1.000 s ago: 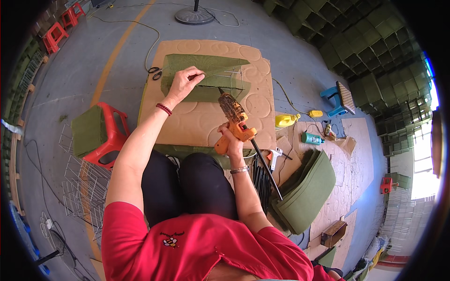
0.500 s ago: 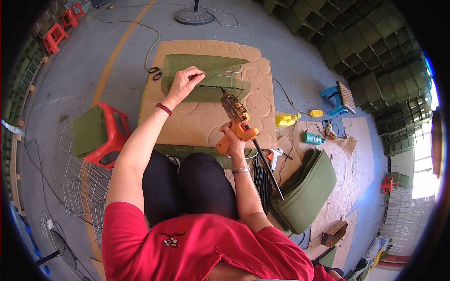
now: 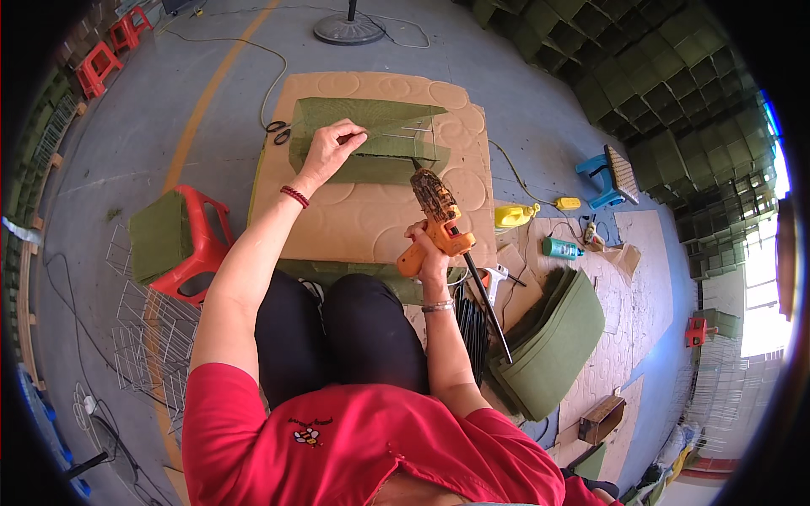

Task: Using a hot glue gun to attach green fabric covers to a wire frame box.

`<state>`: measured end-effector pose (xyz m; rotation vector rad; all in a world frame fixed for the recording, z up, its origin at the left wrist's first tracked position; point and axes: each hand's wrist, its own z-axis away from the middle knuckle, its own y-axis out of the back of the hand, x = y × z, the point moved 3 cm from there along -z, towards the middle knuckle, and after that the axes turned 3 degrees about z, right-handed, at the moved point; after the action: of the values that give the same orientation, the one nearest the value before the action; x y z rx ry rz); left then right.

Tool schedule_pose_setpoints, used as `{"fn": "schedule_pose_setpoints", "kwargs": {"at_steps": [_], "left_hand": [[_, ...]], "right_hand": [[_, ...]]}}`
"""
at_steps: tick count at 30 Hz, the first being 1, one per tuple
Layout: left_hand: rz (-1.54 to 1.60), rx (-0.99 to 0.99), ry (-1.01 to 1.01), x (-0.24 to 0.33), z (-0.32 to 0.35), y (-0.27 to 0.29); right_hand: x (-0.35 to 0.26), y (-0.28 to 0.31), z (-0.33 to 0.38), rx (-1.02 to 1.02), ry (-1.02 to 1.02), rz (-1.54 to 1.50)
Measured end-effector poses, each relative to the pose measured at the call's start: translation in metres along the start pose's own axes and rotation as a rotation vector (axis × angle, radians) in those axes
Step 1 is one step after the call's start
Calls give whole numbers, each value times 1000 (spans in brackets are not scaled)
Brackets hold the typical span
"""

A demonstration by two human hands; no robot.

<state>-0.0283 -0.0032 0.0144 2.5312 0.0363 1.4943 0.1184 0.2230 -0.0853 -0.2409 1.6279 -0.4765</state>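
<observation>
An orange hot glue gun [image 3: 440, 221] with a stained brown front and a long black glue stick out of its back is gripped in my right hand [image 3: 429, 253]. Its nozzle points away from me, at the near edge of a green fabric piece [image 3: 363, 171]. That fabric lies around a thin wire frame [image 3: 413, 130] on the cardboard-topped table [image 3: 337, 223]. My left hand [image 3: 337, 145] is pinched closed over the fabric's middle; what its fingertips hold is too small to make out. Black-handled scissors [image 3: 278, 132] lie at the table's left.
A red stool [image 3: 198, 244] bearing green sheets stands left, beside wire frames [image 3: 152, 354]. To the right are a yellow bottle [image 3: 515, 216], a green bottle [image 3: 561, 248], a white glue gun [image 3: 499, 278], black glue sticks [image 3: 470, 329] and stacked green sheets [image 3: 557, 346]. Cables cross the floor.
My right hand has moved the glue gun slightly to the right, its nozzle shifting along the fabric's near edge. My left hand has barely moved.
</observation>
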Motion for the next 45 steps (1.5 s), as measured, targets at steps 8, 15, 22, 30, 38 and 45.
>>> {"fn": "schedule_pose_setpoints", "kwargs": {"at_steps": [8,15,22,30,38,45], "left_hand": [[-1,4,-2,-3,0,-1],[3,-4,-4,-4,-1,-1],[27,-6,6,-6,-1,2],[117,-35,56,-5,-5,3],[312,-286,393,-10,-21,18],[220,-414,382,-14,-37,22]], "right_hand": [[-6,8,1,27,2,-10],[-11,16,-3,73,48,-22],[-9,5,-3,2,35,-21],[3,-20,-9,-169,2,107],[1,-39,-10,-307,-47,261],[17,-44,-14,-387,-72,281]]}}
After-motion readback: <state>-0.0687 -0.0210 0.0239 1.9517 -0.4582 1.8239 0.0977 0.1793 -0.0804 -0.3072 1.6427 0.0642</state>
